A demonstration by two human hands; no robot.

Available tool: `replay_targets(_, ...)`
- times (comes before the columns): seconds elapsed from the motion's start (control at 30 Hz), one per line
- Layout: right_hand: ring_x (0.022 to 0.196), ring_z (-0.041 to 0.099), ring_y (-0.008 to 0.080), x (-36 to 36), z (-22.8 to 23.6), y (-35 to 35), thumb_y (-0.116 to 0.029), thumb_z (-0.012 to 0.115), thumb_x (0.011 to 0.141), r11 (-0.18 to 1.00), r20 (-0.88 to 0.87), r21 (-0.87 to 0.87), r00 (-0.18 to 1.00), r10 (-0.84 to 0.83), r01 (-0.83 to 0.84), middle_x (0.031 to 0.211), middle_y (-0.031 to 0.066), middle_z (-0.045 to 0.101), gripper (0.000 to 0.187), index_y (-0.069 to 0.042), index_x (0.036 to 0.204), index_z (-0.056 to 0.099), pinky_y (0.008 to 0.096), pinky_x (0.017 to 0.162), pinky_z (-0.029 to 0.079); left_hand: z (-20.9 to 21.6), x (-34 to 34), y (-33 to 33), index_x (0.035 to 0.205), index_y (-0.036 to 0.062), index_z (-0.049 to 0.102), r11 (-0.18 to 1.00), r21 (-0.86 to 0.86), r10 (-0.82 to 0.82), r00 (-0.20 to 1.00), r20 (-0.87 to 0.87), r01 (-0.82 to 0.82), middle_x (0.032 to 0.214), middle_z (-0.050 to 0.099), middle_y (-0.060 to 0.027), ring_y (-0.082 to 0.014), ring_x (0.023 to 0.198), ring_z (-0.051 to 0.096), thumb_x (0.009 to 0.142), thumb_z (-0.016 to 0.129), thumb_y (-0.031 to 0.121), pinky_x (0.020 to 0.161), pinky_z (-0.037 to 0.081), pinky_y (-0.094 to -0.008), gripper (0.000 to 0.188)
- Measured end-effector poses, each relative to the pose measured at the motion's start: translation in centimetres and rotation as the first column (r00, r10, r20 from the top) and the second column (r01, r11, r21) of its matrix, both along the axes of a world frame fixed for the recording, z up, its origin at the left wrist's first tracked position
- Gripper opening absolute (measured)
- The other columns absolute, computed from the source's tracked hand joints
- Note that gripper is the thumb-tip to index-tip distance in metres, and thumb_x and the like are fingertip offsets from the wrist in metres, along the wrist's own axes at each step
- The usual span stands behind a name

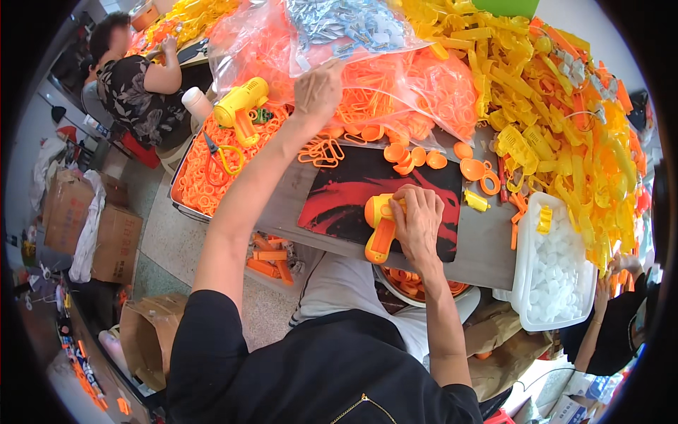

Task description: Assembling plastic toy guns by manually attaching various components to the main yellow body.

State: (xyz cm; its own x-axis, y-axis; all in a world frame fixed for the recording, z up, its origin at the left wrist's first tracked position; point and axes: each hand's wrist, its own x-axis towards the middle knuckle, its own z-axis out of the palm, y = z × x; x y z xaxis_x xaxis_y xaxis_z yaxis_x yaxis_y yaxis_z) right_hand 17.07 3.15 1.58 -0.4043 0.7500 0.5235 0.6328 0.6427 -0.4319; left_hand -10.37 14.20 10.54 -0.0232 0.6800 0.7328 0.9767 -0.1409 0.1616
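So the right hand (418, 222) has got hold of a yellow and orange toy (381, 233), kinda shaped like a little hair dryer, fingers curled over its right side and only partly open. The toy's at the middle of the black and red mat (332, 199), with its orange handle pointing down toward the person's lap. Left hand (318, 92) is stretched way out to the bag of blue and white packets (346, 27), right around its lower edge, fingers bunched nearly together, but honestly I can't tell if they're pinching anything. Just below the packets there's a load of orange parts (374, 106) in clear plastic. A few orange cups (417, 157) sit along the mat's far edge. Second toy (244, 102), same colours, lies over on the left on top of a heap of orange loops (201, 180). Off to the right, a white tub (523, 283) holds whitish pieces, next to a massive pile of yellow parts (519, 78).
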Motion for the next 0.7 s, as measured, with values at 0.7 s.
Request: replay_targets(0.7,0.104,0.054,0.0267,0.6,-0.2,-0.5,-0.019,0.066,0.092,0.999,-0.024,-0.044,1.000,0.011,-0.012,0.107,0.0057,0.063,0.016,-0.007,0.102,0.061,0.0432,0.100,0.036,0.1,-1.1,4.1,0.113,0.0118,0.069,0.996,0.065,0.079,0.976,-0.205,-0.067,0.099,0.072,-0.0113,-0.0341,0.080,0.072,0.090,0.062,0.013,0.065,0.056,-0.0446,0.023)
